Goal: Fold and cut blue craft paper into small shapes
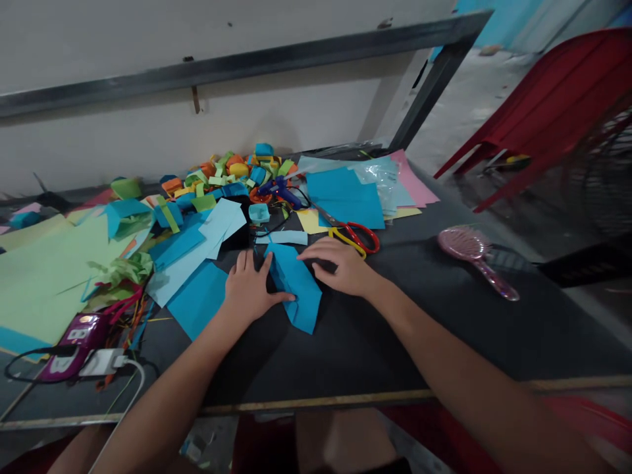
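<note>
A folded sheet of blue paper [307,299] lies on the dark table in front of me, long and pointed at its near end. My left hand [251,288] is open on its left side, thumb and forefinger spread along the paper's edge and pressing it. From the right, my right hand [343,264] touches the upper right edge with a fingertip; its thumb is held apart and its fingers are bent but not closed on anything. Just behind that hand are scissors [363,237] with red and yellow handles. A pale blue strip [281,237] lies beyond the folded paper.
Small folded coloured paper pieces [232,172] are heaped at the back, near a blue glue gun [280,191]. Blue sheets [345,197] lie behind the scissors. A pink hairbrush [471,253] is at right, a purple corded device [79,342] at left. A red chair [553,105] stands beyond.
</note>
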`<state>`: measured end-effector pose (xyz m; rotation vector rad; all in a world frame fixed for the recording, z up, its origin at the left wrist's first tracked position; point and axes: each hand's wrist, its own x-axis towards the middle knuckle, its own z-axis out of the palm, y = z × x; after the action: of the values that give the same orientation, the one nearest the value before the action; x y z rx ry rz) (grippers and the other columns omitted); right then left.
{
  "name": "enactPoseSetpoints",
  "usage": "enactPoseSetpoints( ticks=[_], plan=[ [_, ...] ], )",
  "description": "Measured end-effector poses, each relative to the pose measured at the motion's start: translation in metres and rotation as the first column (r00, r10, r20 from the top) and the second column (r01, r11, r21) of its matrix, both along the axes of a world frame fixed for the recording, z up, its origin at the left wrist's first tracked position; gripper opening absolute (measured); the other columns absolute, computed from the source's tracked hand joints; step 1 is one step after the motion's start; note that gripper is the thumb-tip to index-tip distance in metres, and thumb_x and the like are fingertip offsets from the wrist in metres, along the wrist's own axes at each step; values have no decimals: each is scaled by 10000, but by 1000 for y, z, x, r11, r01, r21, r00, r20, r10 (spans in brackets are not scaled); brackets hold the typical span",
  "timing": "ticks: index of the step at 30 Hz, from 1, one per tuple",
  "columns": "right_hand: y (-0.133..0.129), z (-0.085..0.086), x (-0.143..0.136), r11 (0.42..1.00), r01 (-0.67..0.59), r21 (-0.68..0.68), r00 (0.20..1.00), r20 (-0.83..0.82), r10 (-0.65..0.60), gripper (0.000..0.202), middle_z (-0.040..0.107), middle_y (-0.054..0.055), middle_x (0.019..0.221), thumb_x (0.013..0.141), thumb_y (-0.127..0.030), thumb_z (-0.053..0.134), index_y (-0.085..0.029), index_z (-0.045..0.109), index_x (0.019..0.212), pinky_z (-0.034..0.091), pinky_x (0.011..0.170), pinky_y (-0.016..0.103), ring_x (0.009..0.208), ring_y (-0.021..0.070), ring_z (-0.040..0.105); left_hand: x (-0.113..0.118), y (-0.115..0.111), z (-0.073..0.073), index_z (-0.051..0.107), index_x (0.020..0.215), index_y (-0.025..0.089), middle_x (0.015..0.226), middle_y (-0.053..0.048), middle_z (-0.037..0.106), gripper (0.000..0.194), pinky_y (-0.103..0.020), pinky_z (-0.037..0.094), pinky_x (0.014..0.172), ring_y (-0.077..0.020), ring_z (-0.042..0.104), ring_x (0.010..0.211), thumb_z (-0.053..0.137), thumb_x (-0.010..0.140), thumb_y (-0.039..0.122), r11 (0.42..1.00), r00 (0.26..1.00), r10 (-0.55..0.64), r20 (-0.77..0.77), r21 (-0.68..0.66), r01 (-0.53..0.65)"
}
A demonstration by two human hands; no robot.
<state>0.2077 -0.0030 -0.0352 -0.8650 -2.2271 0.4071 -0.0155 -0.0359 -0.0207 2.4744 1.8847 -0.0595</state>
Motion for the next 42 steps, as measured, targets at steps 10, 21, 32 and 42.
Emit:
enactPoseSetpoints(
  ticks=[10,21,32,42],
  plan=[
    [6,-10,2,989,-146,13,933,335,134,394,650,36,1264,806,-85,524,-272,725,1090,443,986,471,1190,258,555,-22,27,-5,597,1007,190,1040,-86,669,503,-354,508,831,-266,610,1038,784,659,501,938,882,-287,374,-76,338],
    [-7,0,-6,985,-148,85,899,427,98,230,719,83,848,878,-342,608,-194,760,966,445,833,389,876,232,625,-35,37,-12,702,1045,165,1068,-85,722,269,-381,528,914,-226,644,1030,475,905,125,825,799,-562,213,205,526],
    [-22,0,-21,998,39,52,868,492,-60,191,719,58,728,833,-329,645,-182,745,764,404,667,319,734,201,637,-20,19,-8,667,1151,160,1316,-157,610,561,-410,517,970,-288,593,1209,587,812,600,823,815,-566,127,150,548],
    [-7,-6,-9,988,-156,-22,947,280,156,198,712,64,1038,787,-322,679,-217,740,944,487,890,391,971,237,642,-17,16,-1,685,1090,171,1250,-122,662,450,-402,472,1038,-273,604,1194,563,855,534,805,808,-589,11,96,586]
  ],
)
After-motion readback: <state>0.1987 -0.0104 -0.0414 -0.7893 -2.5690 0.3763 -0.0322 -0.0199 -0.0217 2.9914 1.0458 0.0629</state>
